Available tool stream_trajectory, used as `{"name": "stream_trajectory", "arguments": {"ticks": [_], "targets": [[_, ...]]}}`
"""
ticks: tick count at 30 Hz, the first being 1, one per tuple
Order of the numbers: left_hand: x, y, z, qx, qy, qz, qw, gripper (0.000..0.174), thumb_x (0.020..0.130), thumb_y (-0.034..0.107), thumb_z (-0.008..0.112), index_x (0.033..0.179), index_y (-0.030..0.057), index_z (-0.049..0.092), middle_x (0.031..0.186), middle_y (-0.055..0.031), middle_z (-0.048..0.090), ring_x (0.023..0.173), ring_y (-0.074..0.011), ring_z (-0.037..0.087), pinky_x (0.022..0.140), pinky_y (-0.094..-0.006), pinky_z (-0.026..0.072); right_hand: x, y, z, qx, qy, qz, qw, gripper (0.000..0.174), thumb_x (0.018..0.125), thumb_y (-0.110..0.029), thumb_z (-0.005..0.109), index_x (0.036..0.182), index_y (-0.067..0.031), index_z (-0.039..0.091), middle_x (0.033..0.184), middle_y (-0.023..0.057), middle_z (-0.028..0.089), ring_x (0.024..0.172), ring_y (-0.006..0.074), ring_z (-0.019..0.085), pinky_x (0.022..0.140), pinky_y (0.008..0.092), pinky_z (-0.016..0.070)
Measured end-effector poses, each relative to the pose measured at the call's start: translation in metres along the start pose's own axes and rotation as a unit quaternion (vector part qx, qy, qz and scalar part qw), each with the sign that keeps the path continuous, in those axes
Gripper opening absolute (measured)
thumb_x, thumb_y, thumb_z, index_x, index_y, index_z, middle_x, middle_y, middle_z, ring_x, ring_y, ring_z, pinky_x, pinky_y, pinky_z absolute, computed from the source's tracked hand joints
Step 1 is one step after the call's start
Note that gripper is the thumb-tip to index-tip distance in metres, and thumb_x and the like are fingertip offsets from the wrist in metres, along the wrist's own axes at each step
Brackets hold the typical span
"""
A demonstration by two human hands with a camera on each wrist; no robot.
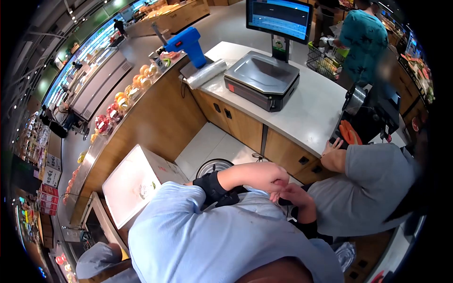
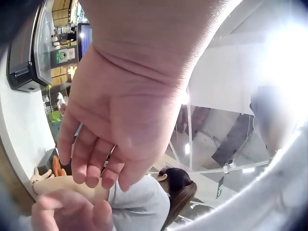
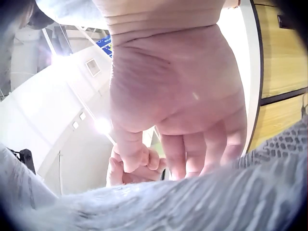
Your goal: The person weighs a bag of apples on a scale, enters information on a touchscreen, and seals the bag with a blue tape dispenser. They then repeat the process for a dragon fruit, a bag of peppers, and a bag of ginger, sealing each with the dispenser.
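Observation:
In front of the wearer's light blue top, both hands come together in the head view. The left hand (image 1: pixel 272 178) reaches across from the left, its wrist wearing a black band. Close against its fingertips is the right hand (image 1: pixel 298 194). Loosely bent fingers of the left hand (image 2: pixel 120 115) show in the left wrist view, with the right hand (image 2: pixel 72 211) below them. Seen from the right wrist, the right hand (image 3: pixel 178 91) has relaxed, nearly straight fingers, partly hidden by pale cloth. No object shows in either hand.
A flat-topped scale (image 1: pixel 262 75) stands on the white counter (image 1: pixel 316 108), below a monitor (image 1: pixel 278 19). Clear plastic bags (image 1: pixel 207 74) lie left of it. A white box (image 1: pixel 132 181) stands to the left. A person in grey (image 1: pixel 377 188) is close on the right, near an orange item (image 1: pixel 349 133).

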State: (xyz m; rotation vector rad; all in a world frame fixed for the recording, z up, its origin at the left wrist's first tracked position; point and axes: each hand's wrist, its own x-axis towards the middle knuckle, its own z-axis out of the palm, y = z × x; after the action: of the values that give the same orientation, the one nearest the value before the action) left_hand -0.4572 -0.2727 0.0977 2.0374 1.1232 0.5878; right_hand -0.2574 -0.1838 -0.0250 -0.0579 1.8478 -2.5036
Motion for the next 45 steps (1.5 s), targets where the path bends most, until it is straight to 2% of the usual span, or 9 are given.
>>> {"name": "stream_trajectory", "arguments": {"ticks": [3,15,23,26,34,36,38,42,45], "targets": [[0.01,-0.006,-0.008,0.021,-0.029,0.0,0.999,0.016,0.086,0.02,0.06,0.091,0.0054,0.064,0.083,-0.0092,0.061,0.081,-0.0289,0.061,0.07,-0.0372,0.0473,-0.004,-0.003,-0.003,-0.017,0.053,-0.014,0.998,0.019,0.094,-0.013,0.054,0.098,0.0017,0.066,0.104,0.008,0.066,0.099,0.016,0.06,0.092,0.0309,0.0452],[0.04,-0.021,-0.046,0.005,-0.077,0.022,0.997,0.01,0.086,0.016,0.062,0.088,0.0062,0.061,0.079,-0.008,0.059,0.071,-0.0275,0.058,0.063,-0.0363,0.0459,0.013,-0.036,-0.03,-0.079,0.131,0.02,0.988,0.018,0.093,-0.011,0.058,0.102,0.001,0.067,0.092,0.0014,0.067,0.088,0.008,0.06,0.083,0.0235,0.0464],[0.029,-0.094,-0.113,0.006,-0.02,0.034,0.999,0.014,0.084,0.017,0.06,0.09,0.0047,0.063,0.082,-0.011,0.062,0.076,-0.0301,0.061,0.068,-0.0368,0.0475,0.089,-0.056,-0.082,-0.119,0.117,0.064,0.984,0.019,0.095,-0.013,0.057,0.105,0.0,0.066,0.096,0.0024,0.066,0.093,0.0084,0.059,0.086,0.025,0.0458],[0.012,-0.135,-0.153,0.011,-0.013,-0.018,1.0,0.017,0.087,0.018,0.062,0.095,0.0036,0.064,0.087,-0.0118,0.063,0.08,-0.0288,0.062,0.071,-0.035,0.049,0.135,-0.063,-0.093,-0.093,0.155,0.092,0.979,0.025,0.093,-0.012,0.058,0.114,0.0005,0.064,0.102,0.0063,0.068,0.091,0.0111,0.063,0.086,0.0258,0.0487],[-0.051,-0.269,-0.284,-0.05,0.084,-0.02,0.995,0.019,0.088,0.019,0.062,0.095,0.0011,0.063,0.084,-0.0138,0.063,0.075,-0.0244,0.062,0.069,-0.034,0.0489,0.302,-0.065,-0.133,-0.05,0.256,0.123,0.958,0.027,0.093,-0.012,0.055,0.116,-0.0002,0.063,0.09,0.0026,0.067,0.083,0.0097,0.061,0.075,0.0239,0.0492],[-0.063,-0.308,-0.316,-0.052,0.205,-0.011,0.977,0.018,0.088,0.019,0.062,0.094,0.0015,0.063,0.08,-0.0136,0.063,0.073,-0.0233,0.061,0.068,-0.034,0.0491,0.342,-0.078,-0.138,-0.053,0.268,0.128,0.953,0.025,0.095,-0.013,0.054,0.114,-0.0008,0.064,0.088,0.002,0.066,0.081,0.0085,0.06,0.075,0.0228,0.0492],[-0.07,-0.341,-0.366,-0.021,0.23,-0.057,0.971,0.02,0.088,0.02,0.061,0.095,0.0011,0.063,0.08,-0.014,0.064,0.074,-0.0257,0.062,0.069,-0.0344,0.0496,0.381,-0.086,-0.143,-0.069,0.299,0.124,0.943,0.024,0.095,-0.015,0.056,0.112,-0.0009,0.065,0.087,0.0017,0.066,0.079,0.0077,0.059,0.074,0.0222,0.0493],[-0.047,-0.426,-0.44,0.01,0.406,-0.143,0.903,0.029,0.087,0.031,0.061,0.092,0.0023,0.064,0.086,-0.017,0.064,0.082,-0.0328,0.063,0.074,-0.0402,0.0498,0.443,-0.089,-0.145,-0.082,0.331,0.12,0.932,0.023,0.095,-0.018,0.056,0.109,-0.0012,0.066,0.085,0.0012,0.066,0.077,0.0069,0.059,0.072,0.0216,0.0494],[-0.021,-0.473,-0.483,0.058,0.45,-0.18,0.873,0.034,0.087,0.035,0.061,0.097,0.0019,0.063,0.092,-0.0177,0.064,0.089,-0.035,0.062,0.077,-0.0412,0.0497,0.468,-0.084,-0.142,-0.085,0.358,0.123,0.922,0.022,0.096,-0.016,0.056,0.109,-0.0007,0.065,0.084,0.0009,0.065,0.076,0.0067,0.058,0.072,0.0215,0.0483]]}}
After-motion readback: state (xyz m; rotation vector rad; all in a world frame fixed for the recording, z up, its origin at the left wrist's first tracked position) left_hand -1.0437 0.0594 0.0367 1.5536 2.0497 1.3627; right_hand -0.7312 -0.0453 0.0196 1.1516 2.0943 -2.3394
